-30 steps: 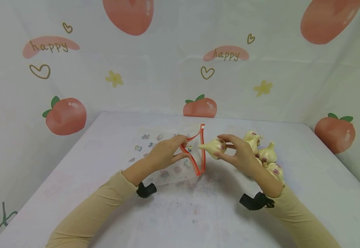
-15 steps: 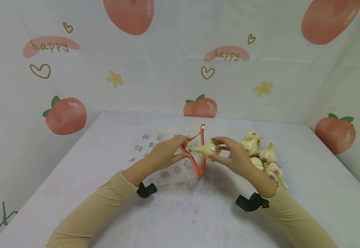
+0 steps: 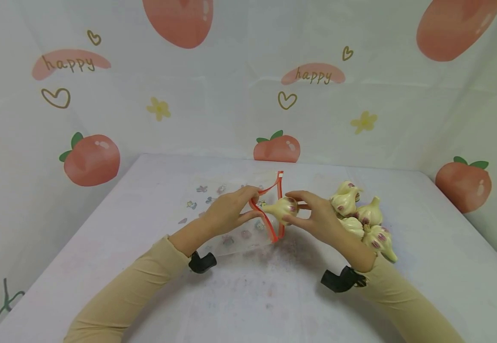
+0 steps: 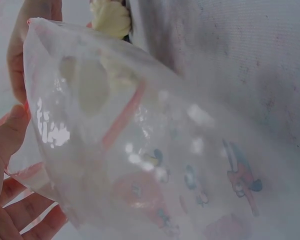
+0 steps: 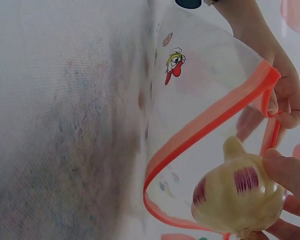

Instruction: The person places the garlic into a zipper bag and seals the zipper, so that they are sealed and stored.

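My left hand (image 3: 228,213) grips the near-left edge of a clear zip bag (image 3: 227,245) printed with cartoon figures, its red-edged mouth held apart and facing right. Between the thumb and fingers of my right hand (image 3: 319,216) is a garlic bulb (image 3: 283,208), pale with purple patches, its stem pointing left into the mouth. In the right wrist view the bulb (image 5: 240,195) sits within the loop of the red zip strip (image 5: 205,125). Through the bag's film (image 4: 190,125) in the left wrist view, a blurred pale shape shows near the opening.
Several more garlic bulbs (image 3: 368,213) lie in a cluster to the right, beside my right forearm. A white cloth covers the table (image 3: 231,305). Behind it hangs a white backdrop (image 3: 231,105) with printed fruit, hearts and flowers.
My right hand has moved left with the garlic bulb, bringing it from outside the bag to its mouth. My left hand and the bag have stayed in place.
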A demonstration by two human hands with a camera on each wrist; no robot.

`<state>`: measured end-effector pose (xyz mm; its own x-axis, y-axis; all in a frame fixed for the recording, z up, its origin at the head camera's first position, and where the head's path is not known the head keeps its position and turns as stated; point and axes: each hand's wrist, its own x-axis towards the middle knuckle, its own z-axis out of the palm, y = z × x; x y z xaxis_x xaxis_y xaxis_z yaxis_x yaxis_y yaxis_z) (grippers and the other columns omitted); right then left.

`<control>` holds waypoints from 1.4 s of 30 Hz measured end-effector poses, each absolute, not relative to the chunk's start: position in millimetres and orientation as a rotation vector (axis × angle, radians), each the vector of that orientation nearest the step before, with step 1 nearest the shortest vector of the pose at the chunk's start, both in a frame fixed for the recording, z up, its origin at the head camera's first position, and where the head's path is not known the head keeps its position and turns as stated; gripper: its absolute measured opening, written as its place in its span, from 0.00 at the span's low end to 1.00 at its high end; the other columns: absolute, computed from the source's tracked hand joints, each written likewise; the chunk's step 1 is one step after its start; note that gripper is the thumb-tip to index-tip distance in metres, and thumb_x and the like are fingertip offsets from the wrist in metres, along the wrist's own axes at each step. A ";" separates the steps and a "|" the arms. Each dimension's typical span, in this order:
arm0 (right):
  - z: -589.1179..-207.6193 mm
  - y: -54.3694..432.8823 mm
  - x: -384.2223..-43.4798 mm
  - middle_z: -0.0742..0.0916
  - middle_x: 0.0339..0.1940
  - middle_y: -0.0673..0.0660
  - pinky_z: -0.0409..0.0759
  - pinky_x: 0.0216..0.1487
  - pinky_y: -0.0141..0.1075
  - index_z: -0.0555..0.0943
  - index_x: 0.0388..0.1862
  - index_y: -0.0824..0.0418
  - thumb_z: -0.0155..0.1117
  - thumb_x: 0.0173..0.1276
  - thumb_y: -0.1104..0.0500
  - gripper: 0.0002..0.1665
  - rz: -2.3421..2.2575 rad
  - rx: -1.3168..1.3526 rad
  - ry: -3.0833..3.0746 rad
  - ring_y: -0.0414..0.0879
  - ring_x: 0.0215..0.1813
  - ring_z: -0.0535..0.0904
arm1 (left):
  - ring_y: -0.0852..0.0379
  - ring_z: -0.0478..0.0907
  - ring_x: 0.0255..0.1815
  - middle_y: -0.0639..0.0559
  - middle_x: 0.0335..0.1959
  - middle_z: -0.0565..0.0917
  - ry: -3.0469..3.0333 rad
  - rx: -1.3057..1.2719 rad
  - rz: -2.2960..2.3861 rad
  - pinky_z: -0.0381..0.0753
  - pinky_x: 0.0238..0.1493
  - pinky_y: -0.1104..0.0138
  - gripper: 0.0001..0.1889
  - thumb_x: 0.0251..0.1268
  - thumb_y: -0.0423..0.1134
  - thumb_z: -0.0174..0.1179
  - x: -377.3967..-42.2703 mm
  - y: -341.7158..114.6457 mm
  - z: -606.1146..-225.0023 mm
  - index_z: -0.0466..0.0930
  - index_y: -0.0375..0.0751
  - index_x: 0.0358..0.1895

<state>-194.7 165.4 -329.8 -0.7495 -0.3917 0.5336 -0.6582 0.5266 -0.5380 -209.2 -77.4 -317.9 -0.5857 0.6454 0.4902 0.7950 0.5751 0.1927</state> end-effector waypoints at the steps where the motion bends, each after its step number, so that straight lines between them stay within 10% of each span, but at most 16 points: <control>1: -330.0 164.7 -195.0 0.85 0.46 0.62 0.82 0.45 0.37 0.77 0.50 0.69 0.75 0.48 0.64 0.29 1.071 0.873 -2.421 0.53 0.48 0.82 | 0.62 0.66 0.21 0.52 0.36 0.77 -2.443 -1.170 -0.565 0.65 0.23 0.76 0.20 0.56 0.45 0.65 -209.3 -77.5 -317.9 0.69 0.39 0.46; 42: -338.5 144.1 -201.2 0.85 0.45 0.65 0.83 0.40 0.41 0.76 0.49 0.68 0.64 0.60 0.68 0.18 1.115 0.916 -2.537 0.54 0.41 0.84 | 0.61 0.66 0.19 0.49 0.37 0.78 -2.320 -1.198 -0.615 0.68 0.24 0.73 0.19 0.54 0.41 0.67 -209.8 -75.2 -307.3 0.68 0.38 0.42</control>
<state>-201.2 144.1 -338.5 -0.7806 -0.4544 0.4292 -0.6234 0.5170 -0.5865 -209.8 -75.2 -307.3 -0.5181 0.6313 0.5771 0.8342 0.5219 0.1781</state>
